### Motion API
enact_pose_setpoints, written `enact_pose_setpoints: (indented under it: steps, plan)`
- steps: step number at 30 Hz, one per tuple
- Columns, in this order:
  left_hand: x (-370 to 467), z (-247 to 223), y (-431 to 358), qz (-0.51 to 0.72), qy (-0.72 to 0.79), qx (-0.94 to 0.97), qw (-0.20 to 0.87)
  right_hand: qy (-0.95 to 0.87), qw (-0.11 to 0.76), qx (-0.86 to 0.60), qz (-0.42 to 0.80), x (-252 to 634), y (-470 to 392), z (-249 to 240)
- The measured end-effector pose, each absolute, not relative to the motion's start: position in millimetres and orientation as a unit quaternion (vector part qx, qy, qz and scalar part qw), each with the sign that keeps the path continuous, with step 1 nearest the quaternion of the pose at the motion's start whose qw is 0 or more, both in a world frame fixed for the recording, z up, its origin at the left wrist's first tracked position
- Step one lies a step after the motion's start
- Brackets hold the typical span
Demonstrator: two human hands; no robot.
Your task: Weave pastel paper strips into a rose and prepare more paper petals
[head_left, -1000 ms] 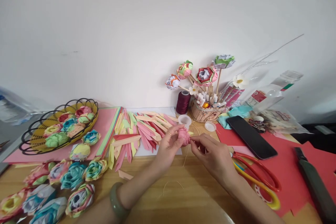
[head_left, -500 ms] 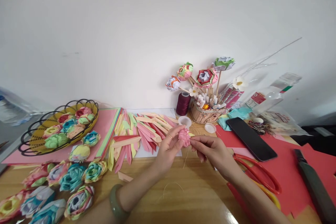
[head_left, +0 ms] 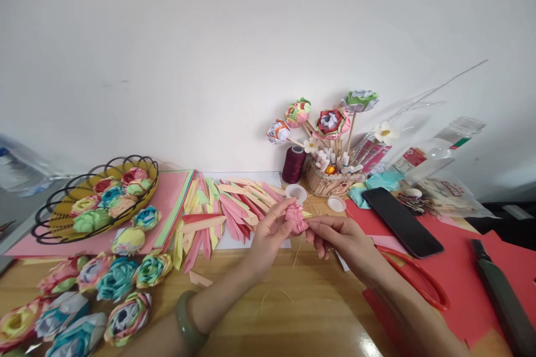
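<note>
A small pink paper flower (head_left: 295, 217) is held above the middle of the table. My left hand (head_left: 270, 234) grips it from the left, thumb in front and fingers behind. My right hand (head_left: 335, 237) pinches at the flower's right edge with thumb and forefinger, its other fingers curled below. A thin pale thread (head_left: 298, 251) hangs beneath the flower. Behind my hands lies a pile of folded paper strips (head_left: 234, 206) in pink, yellow, green and red. A small white round tub (head_left: 296, 193) stands just beyond the flower.
Several finished paper flowers (head_left: 117, 279) lie at the left, beside a yellow and black basket (head_left: 62, 223). A thread spool (head_left: 293, 165) and a pot (head_left: 330, 181) of flowers on sticks stand at the back. Rightward are a black phone (head_left: 402, 220), red-handled scissors (head_left: 419, 273) and red paper (head_left: 460, 284).
My hands and the pink flower have shifted very slightly, and the flower has turned a little between my fingers. My right forearm now covers the yellow part of the scissors' handle.
</note>
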State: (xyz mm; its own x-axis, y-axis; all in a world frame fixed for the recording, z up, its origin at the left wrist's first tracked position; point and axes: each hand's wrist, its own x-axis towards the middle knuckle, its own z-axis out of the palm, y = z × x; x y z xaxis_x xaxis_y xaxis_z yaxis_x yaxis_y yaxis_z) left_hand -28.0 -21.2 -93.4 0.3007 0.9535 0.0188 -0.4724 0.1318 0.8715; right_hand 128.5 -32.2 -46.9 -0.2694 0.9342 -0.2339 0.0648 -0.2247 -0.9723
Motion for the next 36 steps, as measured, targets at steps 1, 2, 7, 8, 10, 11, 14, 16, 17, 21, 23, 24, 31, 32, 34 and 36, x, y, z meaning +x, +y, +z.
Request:
enact_pose_setpoints:
  steps: [1, 2, 7, 8, 10, 11, 14, 16, 17, 21, 23, 24, 31, 32, 34, 36]
  plan:
    - [-28, -93, -21, 0.515, 0.294, 0.41, 0.693, -0.516, 0.354, -0.494, 0.604, 128, -32, -46]
    - [-28, -93, -21, 0.516, 0.296, 0.408, 0.692, -0.523, 0.352, -0.5, 0.594, 127, -33, -45]
    - [-27, -91, -21, 0.513, 0.301, 0.413, 0.689, -0.575, 0.331, -0.536, 0.522, 125, -33, -41]
    - [-27, -91, -21, 0.511, 0.303, 0.416, 0.688, -0.584, 0.324, -0.545, 0.507, 124, -34, -41]
    - [-27, -90, -21, 0.507, 0.309, 0.42, 0.686, -0.595, 0.319, -0.56, 0.48, 124, -34, -44]
    - [-27, -90, -21, 0.505, 0.312, 0.421, 0.686, -0.598, 0.322, -0.565, 0.468, 123, -35, -45]
    - [-27, -89, -22, 0.505, 0.318, 0.418, 0.685, -0.609, 0.34, -0.568, 0.437, 123, -36, -50]
    - [-27, -89, -22, 0.504, 0.324, 0.418, 0.683, -0.61, 0.348, -0.566, 0.433, 123, -36, -51]
    - [-27, -89, -22, 0.503, 0.326, 0.42, 0.682, -0.607, 0.35, -0.563, 0.438, 122, -36, -51]
    - [-27, -90, -22, 0.495, 0.323, 0.435, 0.679, -0.591, 0.336, -0.564, 0.469, 123, -35, -45]
    - [-27, -90, -22, 0.493, 0.321, 0.442, 0.677, -0.588, 0.323, -0.571, 0.473, 124, -35, -42]
    - [-27, -90, -22, 0.493, 0.321, 0.444, 0.677, -0.59, 0.319, -0.572, 0.472, 124, -36, -42]
    - [-27, -91, -20, 0.506, 0.331, 0.439, 0.664, -0.653, 0.333, -0.533, 0.423, 125, -34, -49]
    - [-27, -91, -20, 0.506, 0.331, 0.439, 0.665, -0.653, 0.335, -0.537, 0.417, 124, -34, -50]
    - [-27, -91, -21, 0.504, 0.331, 0.441, 0.665, -0.642, 0.333, -0.555, 0.41, 123, -34, -51]
    - [-27, -90, -21, 0.501, 0.329, 0.448, 0.664, -0.628, 0.336, -0.57, 0.41, 122, -35, -51]
